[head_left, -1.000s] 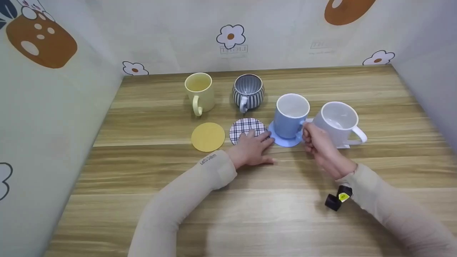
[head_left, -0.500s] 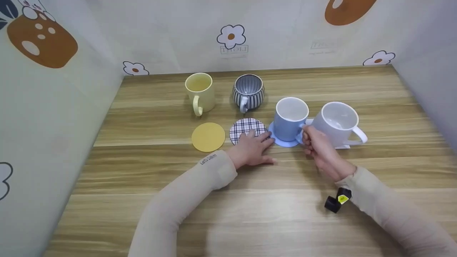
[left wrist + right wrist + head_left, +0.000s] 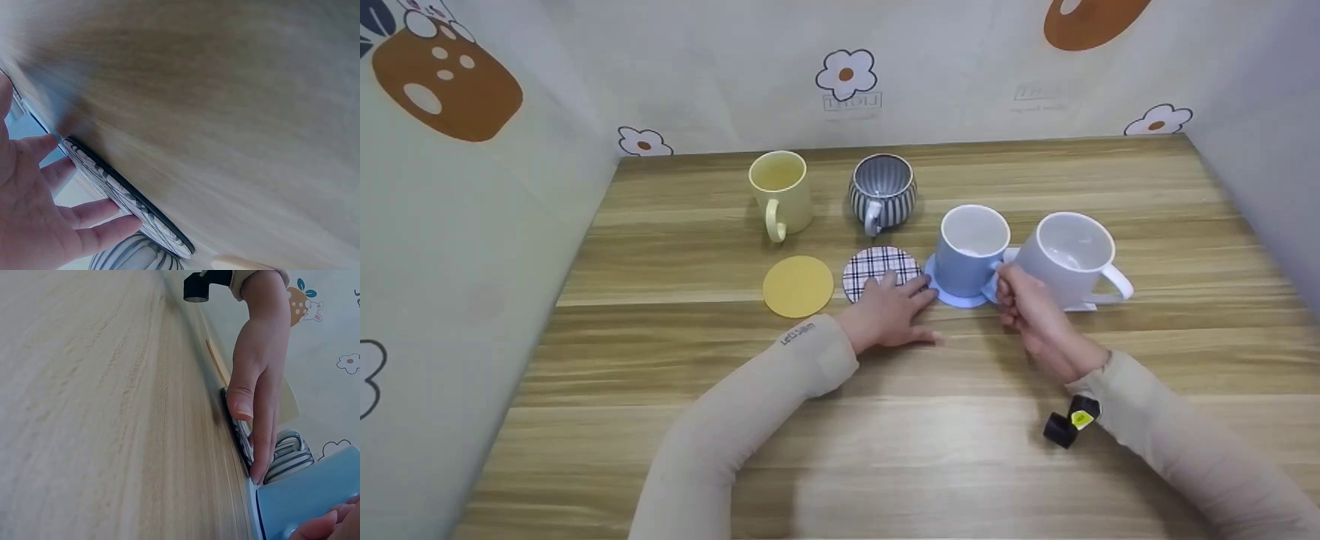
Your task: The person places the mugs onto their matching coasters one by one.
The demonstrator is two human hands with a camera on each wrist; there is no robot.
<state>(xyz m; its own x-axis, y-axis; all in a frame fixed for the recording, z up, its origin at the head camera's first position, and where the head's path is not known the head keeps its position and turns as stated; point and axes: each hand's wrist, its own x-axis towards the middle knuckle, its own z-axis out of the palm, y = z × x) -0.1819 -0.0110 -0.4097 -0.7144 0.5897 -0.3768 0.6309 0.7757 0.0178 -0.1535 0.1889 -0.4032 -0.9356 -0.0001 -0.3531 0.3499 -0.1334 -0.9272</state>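
My right hand grips the handle of a blue mug, which stands upright on a round blue coaster. To its left my left hand lies with fingers spread over a round plaid coaster, fingertips right at the blue coaster's edge. The left wrist view shows those straight fingers along the plaid coaster. In the right wrist view, curled fingers show beside the blue mug. A white mug stands just right of my right hand, on a white coaster mostly hidden beneath it.
A yellow mug and a striped grey mug stand at the back, handles facing me. In front of the yellow mug lies a round yellow coaster. Patterned walls enclose the wooden table at the back and sides.
Over the last second the blue mug has come slightly down and toward me onto its coaster, with my right hand still on its handle. My left hand stays put.
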